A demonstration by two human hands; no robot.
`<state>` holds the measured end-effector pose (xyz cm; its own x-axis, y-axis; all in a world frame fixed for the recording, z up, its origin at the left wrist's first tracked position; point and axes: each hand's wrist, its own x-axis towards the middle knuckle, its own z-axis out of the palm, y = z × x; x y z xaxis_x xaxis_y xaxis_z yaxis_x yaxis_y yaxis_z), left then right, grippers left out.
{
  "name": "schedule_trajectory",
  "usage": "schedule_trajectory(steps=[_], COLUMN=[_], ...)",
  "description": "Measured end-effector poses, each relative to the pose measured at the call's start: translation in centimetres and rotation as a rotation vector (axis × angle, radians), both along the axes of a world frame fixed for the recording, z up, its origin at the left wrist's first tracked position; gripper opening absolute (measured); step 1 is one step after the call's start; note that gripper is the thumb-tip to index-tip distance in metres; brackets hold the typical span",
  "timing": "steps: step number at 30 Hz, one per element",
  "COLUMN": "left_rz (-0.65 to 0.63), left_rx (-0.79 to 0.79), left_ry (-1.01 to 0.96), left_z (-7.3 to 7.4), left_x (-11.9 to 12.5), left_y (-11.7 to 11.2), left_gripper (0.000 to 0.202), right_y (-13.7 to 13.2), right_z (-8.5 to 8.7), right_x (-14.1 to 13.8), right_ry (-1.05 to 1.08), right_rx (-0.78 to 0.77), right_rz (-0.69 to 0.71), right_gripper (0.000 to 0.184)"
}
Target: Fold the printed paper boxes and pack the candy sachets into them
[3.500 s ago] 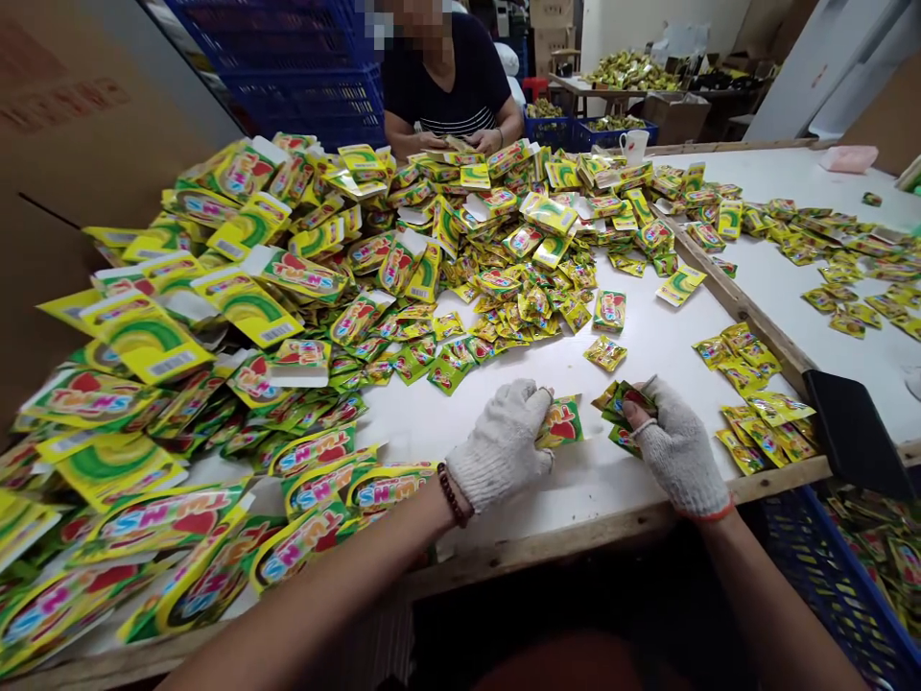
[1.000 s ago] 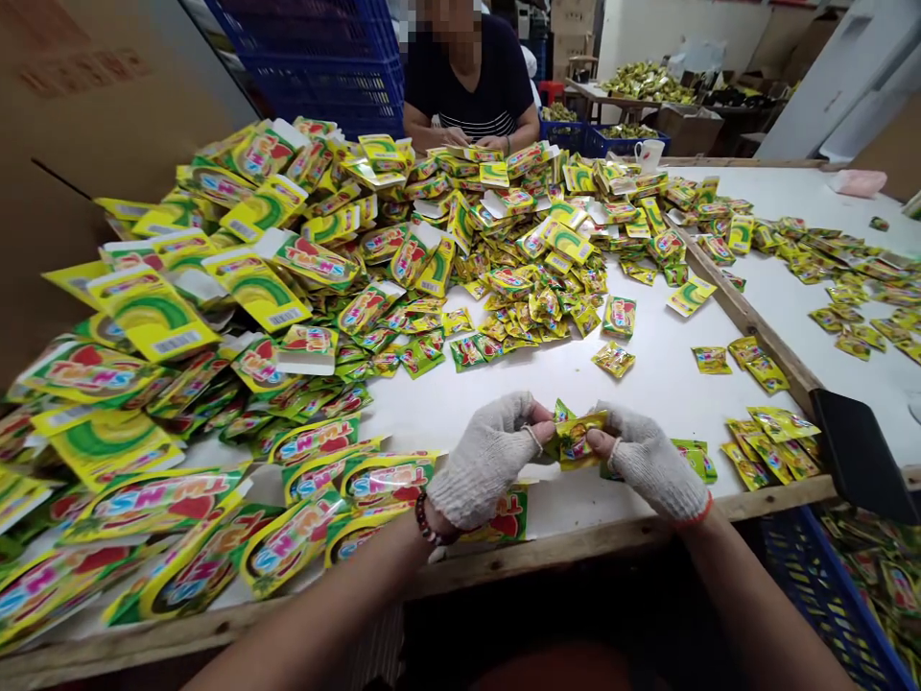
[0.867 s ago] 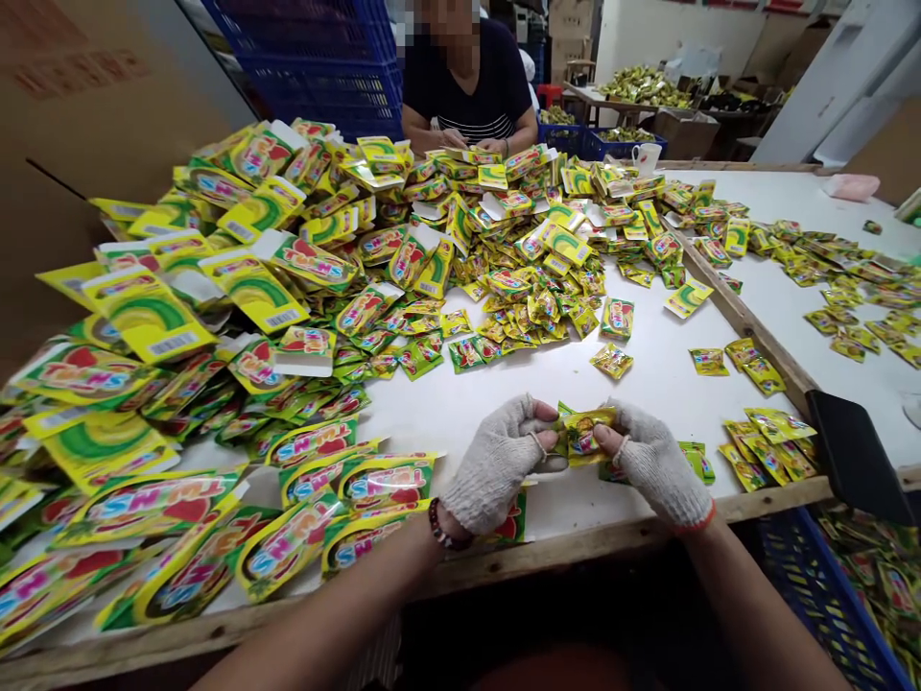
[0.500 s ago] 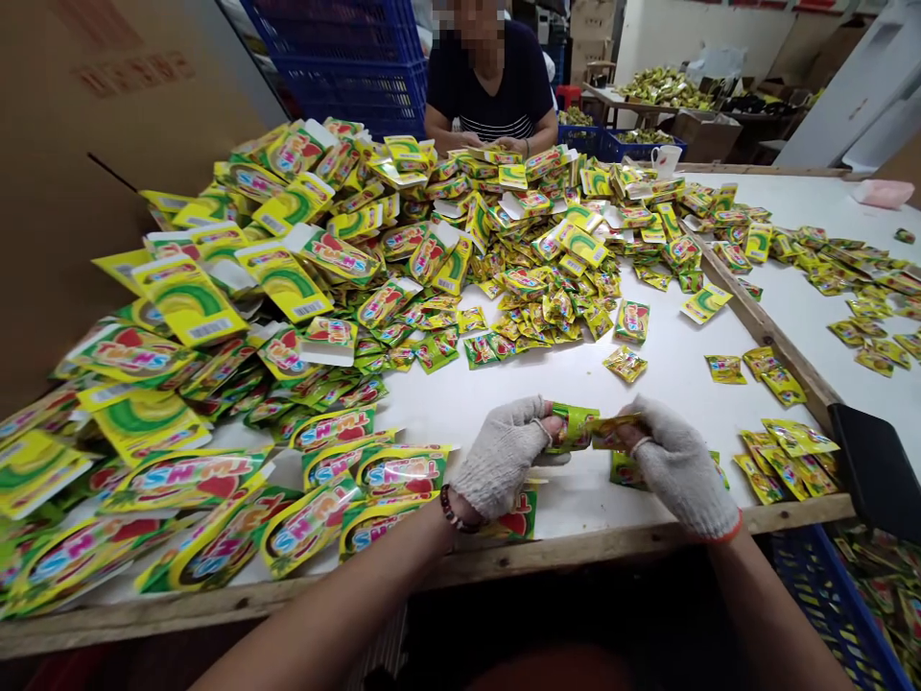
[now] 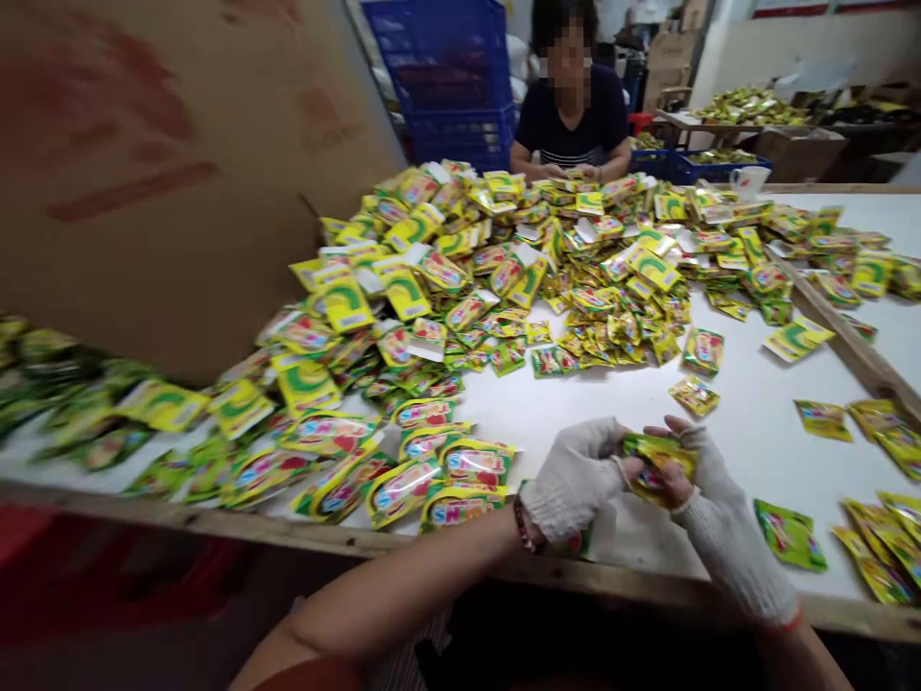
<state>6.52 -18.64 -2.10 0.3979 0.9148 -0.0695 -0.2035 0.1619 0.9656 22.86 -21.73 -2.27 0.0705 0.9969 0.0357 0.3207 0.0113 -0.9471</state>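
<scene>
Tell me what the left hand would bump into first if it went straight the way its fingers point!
The small packets come first: the left hand is touching them. Just beyond, it would probably bump the right hand, though the depth there is hard to judge.

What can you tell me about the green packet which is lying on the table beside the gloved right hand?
The green packet is roughly rectangular, with a shiny, plastic-looking wrapper and blurred, colourful print. No tear shows. It lies flat, slightly askew, on the white table, near the wooden edge, between the right hand and several yellow packets. Whether the hand touches it is unclear.
</scene>
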Motion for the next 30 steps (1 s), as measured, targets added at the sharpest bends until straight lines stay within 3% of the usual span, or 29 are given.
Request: schedule_trajectory(steps=[4, 7, 9, 11, 13, 15, 17, 20, 23, 26, 30], left_rz=[-0.063, 0.018, 0.098, 0.178, 0.208, 0.177, 0.189, 0.181, -0.109, -0.32, -0.211], left_rx=[0.297, 0.651, 0.799, 0.72, 0.548, 0.473, 0.462, 0.632, 0.836, 0.831, 0.817], left_ry=[0.396, 0.843, 1.276, 1.749, 2.037, 2.079, 2.072, 1.994, 1.789, 1.707, 1.708], left_z=[0.0, 1.1, 2.4, 3.8, 5.0, 5.7, 5.9, 5.3, 3.7, 1.9, 1.0], left_x=[-1.3, -4.8, -8.7, -13.1, -17.0, -19.3, -19.3, -15.7, -11.0, -8.6, -8.7], left_y=[0.7, 3.1, 5.7, 8.3, 10.5, 11.5, 11.4, 9.9, 8.6, 8.6, 9.8], left_gripper=[0.021, 0.024, 0.025, 0.03, 0.031, 0.025, 0.025, 0.031, 0.039, 0.037, 0.052], right_y=[0.3, 0.6, 0.6, 0.6, 0.6, 0.6, 0.6, 0.6, 0.6, 0.5, 0.4], right_z=[-0.8, -2.7, -4.1, -5.1, -5.3, -4.9, -4.1, -3.0, -2.6, -2.6, -2.9], right_x=[0.5, 1.7, 2.6, 3.3, 3.6, 3.5, 3.1, 2.5, 2.4, 2.8, 3.3], right_ry=[0.026, -0.025, -0.026, -0.021, -0.022, -0.034, -0.057, -0.131, -0.184, -0.197, -0.048], right_rx=[-0.093, -0.135, -0.181, -0.203, -0.196, -0.18, -0.149, -0.115, -0.122, -0.119, -0.16], right_rz=[0.174, 0.11, 0.041, -0.028, -0.053, -0.011, 0.04, 0.054, 0.032, -0.015, -0.095], right_gripper=[0.04, 0.042, 0.047, 0.052, 0.053, 0.048, 0.043, 0.04, 0.04, 0.04, 0.045])
